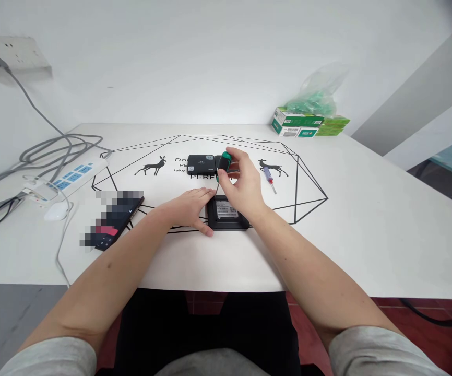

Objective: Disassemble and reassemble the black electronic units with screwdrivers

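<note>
My right hand (244,183) is closed around a screwdriver (225,161) with a green and black handle. Its thin shaft points down to the upper left corner of a black rectangular device (229,222) with a white printed label. Along the device's left edge lies my left hand (190,209), fingers stretched out and thumb apart, touching or very close to the edge. Behind them is a flat black case (201,164) with small stickers. Another dark piece beside it is partly hidden by the screwdriver.
To the right lies a small screwdriver with a clear handle (268,176). A phone (118,216), partly pixelated, rests at left near a power strip (77,177) and coiled grey cables (61,149). Green and white boxes (296,122) with a plastic bag (320,94) stand against the wall.
</note>
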`<state>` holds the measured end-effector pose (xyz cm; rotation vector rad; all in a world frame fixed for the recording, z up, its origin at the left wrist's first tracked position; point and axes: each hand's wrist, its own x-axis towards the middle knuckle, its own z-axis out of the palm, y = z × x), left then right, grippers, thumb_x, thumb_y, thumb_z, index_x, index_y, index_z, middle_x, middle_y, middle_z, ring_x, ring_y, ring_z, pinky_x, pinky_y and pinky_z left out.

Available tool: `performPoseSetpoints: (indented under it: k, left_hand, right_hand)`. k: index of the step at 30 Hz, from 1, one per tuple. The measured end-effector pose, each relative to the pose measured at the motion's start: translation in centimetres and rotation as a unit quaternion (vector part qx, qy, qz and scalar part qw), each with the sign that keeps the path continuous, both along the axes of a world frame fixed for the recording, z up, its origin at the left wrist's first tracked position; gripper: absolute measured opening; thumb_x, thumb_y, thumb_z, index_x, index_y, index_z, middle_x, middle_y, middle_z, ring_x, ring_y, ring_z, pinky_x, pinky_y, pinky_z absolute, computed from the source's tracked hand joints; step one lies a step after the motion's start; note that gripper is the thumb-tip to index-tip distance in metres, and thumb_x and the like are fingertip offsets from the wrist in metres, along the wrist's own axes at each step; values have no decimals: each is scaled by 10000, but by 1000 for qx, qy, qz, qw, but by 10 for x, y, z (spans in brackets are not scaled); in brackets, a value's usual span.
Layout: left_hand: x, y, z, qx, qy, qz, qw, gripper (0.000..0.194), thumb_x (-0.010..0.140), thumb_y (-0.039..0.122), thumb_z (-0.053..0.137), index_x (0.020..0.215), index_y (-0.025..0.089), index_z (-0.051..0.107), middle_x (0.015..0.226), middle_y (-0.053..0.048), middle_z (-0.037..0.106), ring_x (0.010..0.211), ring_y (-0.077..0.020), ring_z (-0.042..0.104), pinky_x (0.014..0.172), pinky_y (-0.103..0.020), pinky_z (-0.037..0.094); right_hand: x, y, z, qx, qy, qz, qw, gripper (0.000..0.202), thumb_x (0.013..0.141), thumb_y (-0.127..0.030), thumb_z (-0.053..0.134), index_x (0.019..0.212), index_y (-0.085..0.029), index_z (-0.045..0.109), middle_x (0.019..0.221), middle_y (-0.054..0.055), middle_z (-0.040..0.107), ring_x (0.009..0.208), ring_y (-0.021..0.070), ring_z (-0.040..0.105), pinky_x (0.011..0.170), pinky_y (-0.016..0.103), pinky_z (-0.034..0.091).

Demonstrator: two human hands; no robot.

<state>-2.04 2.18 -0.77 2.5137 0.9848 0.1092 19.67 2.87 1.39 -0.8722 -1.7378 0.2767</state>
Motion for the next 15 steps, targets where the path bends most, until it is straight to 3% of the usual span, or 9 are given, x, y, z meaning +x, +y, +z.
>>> performPoseSetpoints:
  k: [7,11,15]
  left_hand:
    - [9,-3,-7,12,18,35,999,1478,661,954,808,1759,151,230,1824,-261,237,1688,-513,188,1357,-626,202]
    - [10,-2,-6,27,11,41,999,1409,693,884,830,1741,142,248,1793,-276,292,1672,-506,229,1339,-645,228]
    - [1,5,-7,36,19,80,996,1350,753,877,787,1760,184,213,1814,-259,247,1681,-507,190,1337,-680,161]
  right_hand:
    - [3,1,2,-17,41,-12,999,520,921,-265,643,1430,-303,544,1255,92,716,944,236,729,710,409,704]
    - [1,-4,6,-18,22,17,999,537,891,-268,645,1420,-304,559,1253,72,718,888,208,722,676,381,698]
    - [-2,-10,7,12,-4,41,999,491,902,-298,650,1387,-297,576,1277,77,723,909,209,724,674,373,703]
